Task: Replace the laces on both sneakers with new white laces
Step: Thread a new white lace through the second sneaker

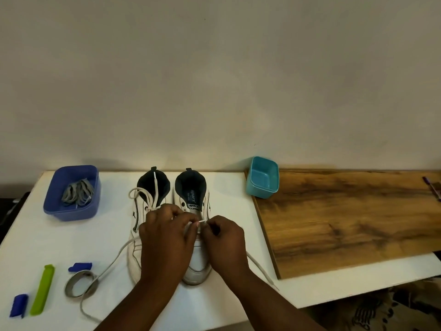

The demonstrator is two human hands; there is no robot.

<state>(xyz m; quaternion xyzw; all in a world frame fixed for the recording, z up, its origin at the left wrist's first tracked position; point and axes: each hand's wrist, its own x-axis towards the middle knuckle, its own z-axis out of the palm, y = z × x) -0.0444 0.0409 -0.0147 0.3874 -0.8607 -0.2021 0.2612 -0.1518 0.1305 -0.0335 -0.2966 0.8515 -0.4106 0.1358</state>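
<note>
White leather sneakers point(198, 263) stand side by side mid-bench, toes toward you. Your left hand point(164, 237) and right hand point(226, 242) meet over the right sneaker, each grip pinching the white lace's tip point(202, 221); its slack trails across the white bench point(229, 297).

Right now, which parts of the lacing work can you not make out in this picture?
Head view only:
- Eyelets of the right sneaker: hidden by both hands.
- Lace tip: too small to tell which eyelet it enters.
- Left sneaker front: covered by the left hand.
- Right hand: fingertips hidden behind its knuckles.
</note>
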